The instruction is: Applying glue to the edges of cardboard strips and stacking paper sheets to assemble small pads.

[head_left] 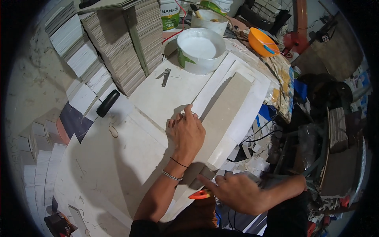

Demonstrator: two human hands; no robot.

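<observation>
My left hand [186,134] rests palm down at the left edge of a long grey cardboard strip [227,112]. Its fingers are apart and partly bent, and nothing shows in them. The strip lies lengthwise on white sheets [249,102] on the table. At the near end, my right hand [241,194] is closed on a tool with a red-and-yellow handle [200,194]. It looks like a scraper; its flat end by the strip is blurred, and the hand partly covers it.
A white tub of white liquid [202,49] stands beyond the strip, with nail clippers [166,77] nearby. Tall stacks of grey board [114,49] rise at the far left, near a black oblong object [108,103]. An orange bowl [262,42] sits far right; paper scraps [252,162] lie below the table edge.
</observation>
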